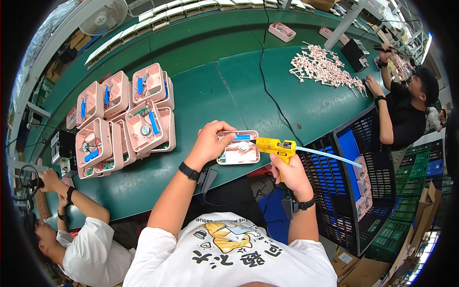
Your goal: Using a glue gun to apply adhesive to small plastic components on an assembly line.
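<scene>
A yellow hot glue gun [270,144] is gripped in my right hand [290,174], its nozzle pointing left over a pink plastic housing [239,157]. A pale blue glue stick [327,156] sticks out of the gun's back end. My left hand [210,142] is closed at the housing's upper left side, fingers at the blue battery [242,137] inside it. A round silver part sits near the battery, and a bit of green circuit board shows at the housing's left end. The nozzle tip is at the battery's right end.
Stacked pink housings [146,126] with blue batteries stand at left on the green table [205,95]. A black cable [263,71] crosses it. Small pink parts [318,67] lie heaped at far right. A black crate [318,191] stands at right. Co-workers sit at left and right.
</scene>
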The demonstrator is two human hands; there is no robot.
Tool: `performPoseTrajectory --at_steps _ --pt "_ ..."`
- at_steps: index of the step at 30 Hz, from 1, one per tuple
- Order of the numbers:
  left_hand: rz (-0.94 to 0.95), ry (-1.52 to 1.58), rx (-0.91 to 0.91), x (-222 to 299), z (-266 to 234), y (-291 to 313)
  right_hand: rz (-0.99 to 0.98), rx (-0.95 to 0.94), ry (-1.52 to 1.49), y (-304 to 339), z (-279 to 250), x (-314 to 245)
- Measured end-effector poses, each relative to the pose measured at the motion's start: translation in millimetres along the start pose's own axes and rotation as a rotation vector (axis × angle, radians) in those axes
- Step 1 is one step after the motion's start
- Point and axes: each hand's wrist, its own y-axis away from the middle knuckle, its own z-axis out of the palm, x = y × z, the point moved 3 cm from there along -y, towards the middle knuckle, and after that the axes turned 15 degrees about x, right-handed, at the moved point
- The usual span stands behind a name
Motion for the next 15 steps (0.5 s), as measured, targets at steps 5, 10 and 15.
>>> performPoseTrajectory --at_steps 5,10,15 --pt "-0.019 0.042 0.013 -3 0 4 -0.045 0.031 0.166 7 5 -6" --pt "-0.046 0.094 -0.018 -4 0 7 -0.057 0.097 0.220 20 10 -17" --pt "0.080 -0.040 -0.087 -1 -11 10 -0.116 0.036 -0.004 14 26 -25"
